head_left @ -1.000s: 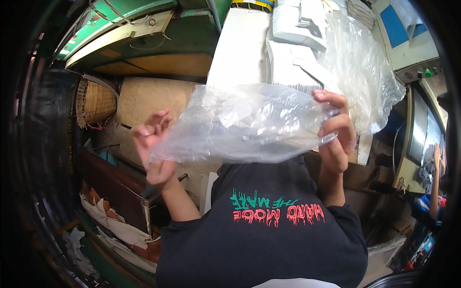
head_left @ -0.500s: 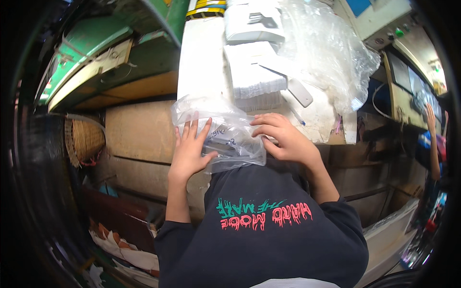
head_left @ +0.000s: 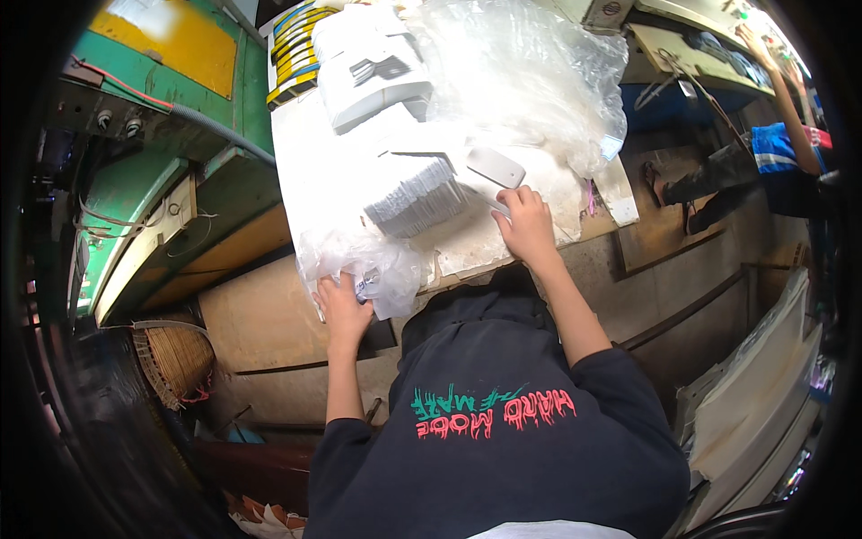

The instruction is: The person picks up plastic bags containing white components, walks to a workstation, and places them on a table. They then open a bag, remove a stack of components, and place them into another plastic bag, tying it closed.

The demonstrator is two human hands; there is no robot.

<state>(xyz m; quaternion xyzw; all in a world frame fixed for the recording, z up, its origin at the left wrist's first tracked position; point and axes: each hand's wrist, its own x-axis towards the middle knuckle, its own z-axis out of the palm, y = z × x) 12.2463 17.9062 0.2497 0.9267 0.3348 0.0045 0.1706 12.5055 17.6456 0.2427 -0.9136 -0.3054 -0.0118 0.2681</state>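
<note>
clear plastic bag sits bunched on the white table's near left corner; left hand is on it, can't tell if clamped; right hand is just beside a white rounded gadget, grip hidden; looks like a steady-and-reach step; next move calls for light fingers, imo

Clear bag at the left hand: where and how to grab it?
Clear bag: probably pinch its right part, coming from the right; loose, crumpled folds there offer film to pinch, while the left hand covers its near-left part.
</note>
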